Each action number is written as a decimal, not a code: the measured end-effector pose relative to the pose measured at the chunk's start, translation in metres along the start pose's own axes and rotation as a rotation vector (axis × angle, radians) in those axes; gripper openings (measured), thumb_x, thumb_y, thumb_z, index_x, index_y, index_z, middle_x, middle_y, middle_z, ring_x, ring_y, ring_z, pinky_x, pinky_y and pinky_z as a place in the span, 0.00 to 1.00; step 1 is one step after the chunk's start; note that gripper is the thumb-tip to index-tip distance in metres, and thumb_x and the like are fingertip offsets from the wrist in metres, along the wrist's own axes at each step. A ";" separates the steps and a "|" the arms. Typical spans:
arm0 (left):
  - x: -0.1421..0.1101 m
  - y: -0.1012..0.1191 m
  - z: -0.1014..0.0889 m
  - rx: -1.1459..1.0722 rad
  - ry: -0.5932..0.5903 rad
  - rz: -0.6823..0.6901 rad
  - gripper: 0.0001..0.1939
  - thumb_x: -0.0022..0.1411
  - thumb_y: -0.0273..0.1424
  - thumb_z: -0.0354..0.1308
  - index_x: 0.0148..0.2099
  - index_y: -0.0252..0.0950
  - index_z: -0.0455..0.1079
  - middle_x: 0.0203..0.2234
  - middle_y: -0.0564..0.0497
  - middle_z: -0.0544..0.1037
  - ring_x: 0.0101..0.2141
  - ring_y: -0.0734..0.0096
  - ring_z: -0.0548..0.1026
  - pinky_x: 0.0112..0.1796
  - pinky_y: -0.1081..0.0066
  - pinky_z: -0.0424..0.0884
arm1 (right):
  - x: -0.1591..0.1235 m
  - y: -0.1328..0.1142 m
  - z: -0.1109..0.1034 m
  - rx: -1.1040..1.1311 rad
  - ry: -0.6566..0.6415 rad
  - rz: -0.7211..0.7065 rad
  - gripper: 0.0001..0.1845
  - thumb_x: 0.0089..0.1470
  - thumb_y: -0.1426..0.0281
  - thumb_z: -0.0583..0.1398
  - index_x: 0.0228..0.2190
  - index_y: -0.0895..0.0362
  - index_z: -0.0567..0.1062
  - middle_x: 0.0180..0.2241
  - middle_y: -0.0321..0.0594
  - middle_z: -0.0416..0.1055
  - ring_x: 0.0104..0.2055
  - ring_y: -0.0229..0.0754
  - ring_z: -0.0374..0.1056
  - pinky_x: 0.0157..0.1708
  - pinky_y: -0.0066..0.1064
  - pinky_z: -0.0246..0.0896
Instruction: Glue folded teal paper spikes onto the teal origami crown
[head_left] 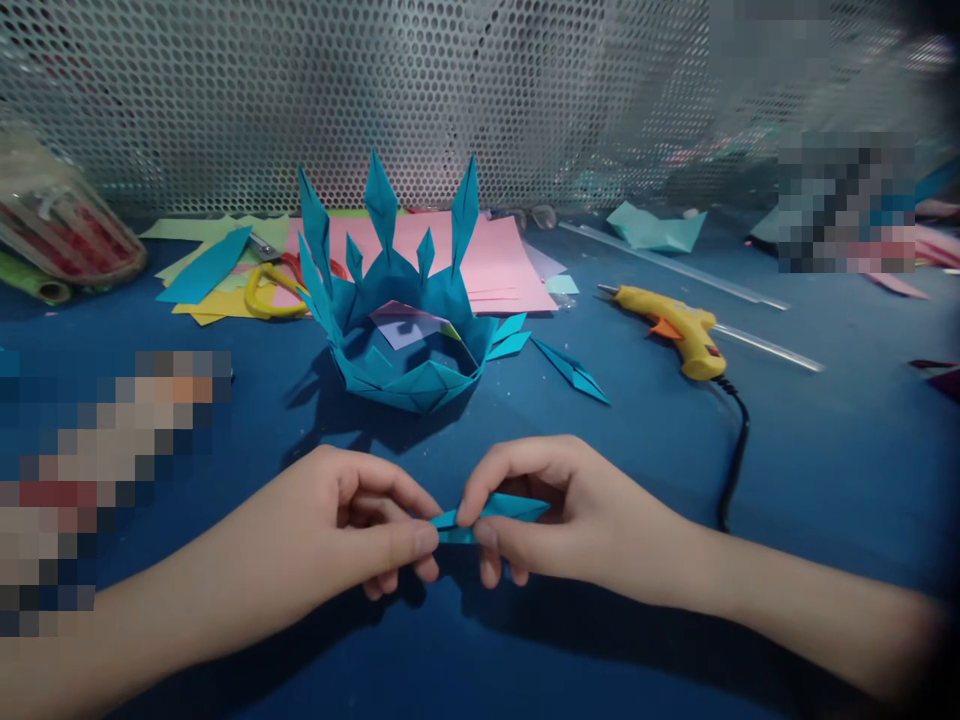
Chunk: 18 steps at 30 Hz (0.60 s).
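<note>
Between my hands is a small folded blue paper piece (pixel 517 507), long and pointed at its right end. My left hand (pixel 375 525) pinches its left end between thumb and forefinger. With thumb and fingertips, my right hand (pixel 540 510) grips the piece near its middle; part of the paper is hidden behind the fingers. Just beyond my hands stands a blue paper crown (pixel 420 385) with tall diamond-shaped points along its back and left side. A loose narrow blue folded piece (pixel 571 370) lies on the table to the crown's right.
Scissors with yellow handles (pixel 262 292) rest on coloured paper sheets (pixel 510 260) behind the crown. On the right lie a yellow glue gun (pixel 667 325), its black cord (pixel 739 440) and clear glue sticks (pixel 772 347). A perforated metal panel (pixel 420 90) borders the blue table (pixel 600 650).
</note>
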<state>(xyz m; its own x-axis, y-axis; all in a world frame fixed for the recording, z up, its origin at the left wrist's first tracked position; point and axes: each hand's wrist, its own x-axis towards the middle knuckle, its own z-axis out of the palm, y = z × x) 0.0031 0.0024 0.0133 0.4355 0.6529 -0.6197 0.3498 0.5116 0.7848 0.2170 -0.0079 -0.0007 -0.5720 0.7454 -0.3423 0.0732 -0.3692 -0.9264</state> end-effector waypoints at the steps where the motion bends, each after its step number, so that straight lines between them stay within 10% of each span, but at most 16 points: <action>1: -0.001 0.001 0.001 0.035 0.007 -0.004 0.04 0.51 0.31 0.68 0.31 0.38 0.77 0.20 0.56 0.83 0.19 0.79 0.70 0.23 0.79 0.67 | 0.000 0.000 0.000 0.009 -0.008 0.013 0.06 0.48 0.77 0.66 0.31 0.59 0.76 0.25 0.32 0.74 0.25 0.29 0.71 0.25 0.17 0.66; 18: -0.006 -0.004 0.009 0.132 0.087 0.086 0.04 0.53 0.31 0.62 0.26 0.39 0.71 0.16 0.59 0.77 0.19 0.77 0.68 0.21 0.77 0.60 | 0.000 0.001 0.009 -0.070 0.068 0.057 0.12 0.49 0.72 0.67 0.38 0.59 0.77 0.30 0.35 0.75 0.25 0.30 0.71 0.23 0.19 0.66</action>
<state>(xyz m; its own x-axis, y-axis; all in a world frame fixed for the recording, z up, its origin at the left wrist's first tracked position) 0.0066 -0.0081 0.0139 0.3969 0.7403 -0.5426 0.4228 0.3772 0.8240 0.2095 -0.0137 -0.0004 -0.5087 0.7609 -0.4028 0.1626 -0.3745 -0.9129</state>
